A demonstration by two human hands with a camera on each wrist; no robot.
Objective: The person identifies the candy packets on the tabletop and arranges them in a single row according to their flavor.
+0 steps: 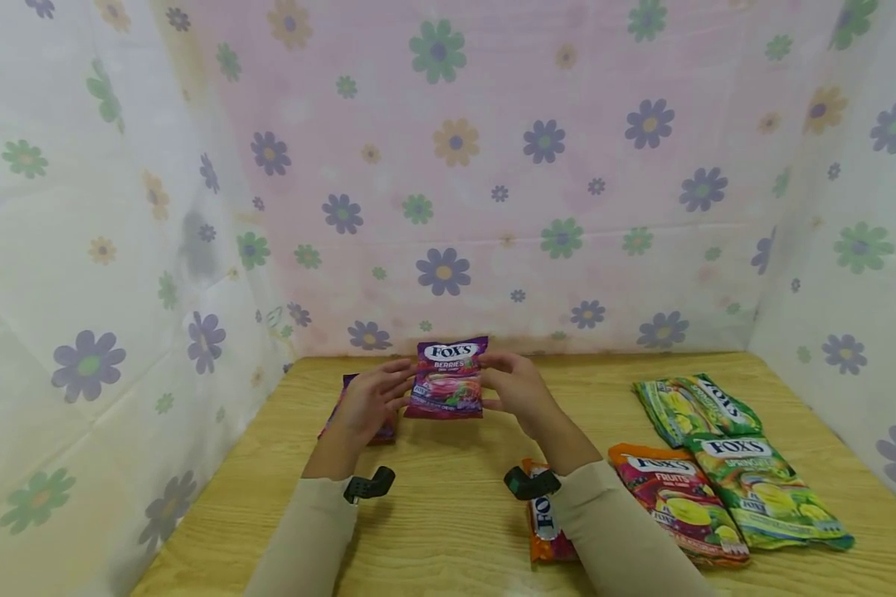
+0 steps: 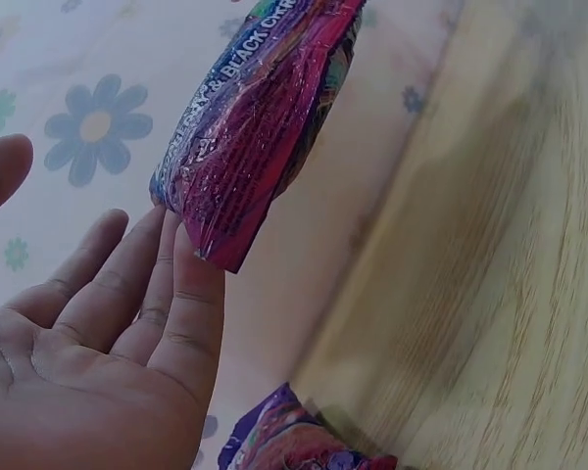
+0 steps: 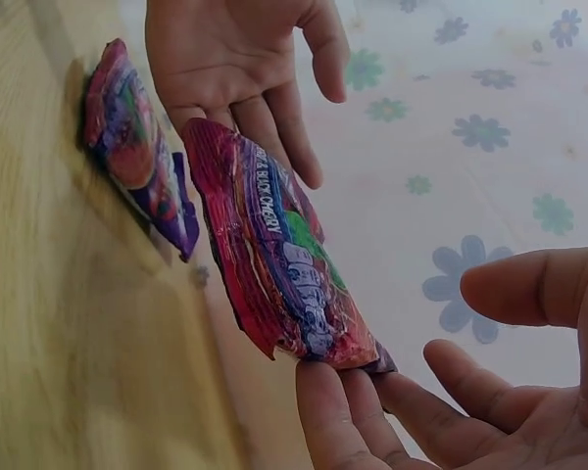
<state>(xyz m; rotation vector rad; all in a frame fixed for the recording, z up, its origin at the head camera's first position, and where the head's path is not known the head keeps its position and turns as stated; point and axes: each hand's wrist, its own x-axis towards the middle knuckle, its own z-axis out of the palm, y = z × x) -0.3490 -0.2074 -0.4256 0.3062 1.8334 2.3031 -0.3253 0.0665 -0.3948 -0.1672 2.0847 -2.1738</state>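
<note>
A purple candy bag marked FOX'S Berries (image 1: 448, 381) is held up above the table between both hands, its front toward the head camera. My left hand (image 1: 369, 400) touches one side edge with straight fingertips; in the left wrist view the thumb stands apart from the bag. At the opposite edge, the fingers of my right hand (image 3: 470, 392) reach under the bag's side, and that thumb is also off it. Behind the left hand, a second purple candy bag (image 1: 384, 431) lies on the table, partly hidden by the hand.
On the right of the wooden table (image 1: 433, 514) lie two green candy bags (image 1: 694, 406) and a red-orange Fruits bag (image 1: 675, 506). Another orange candy bag (image 1: 541, 518) is partly covered by the right forearm. Flowered cloth (image 1: 493, 166) hangs behind and at both sides.
</note>
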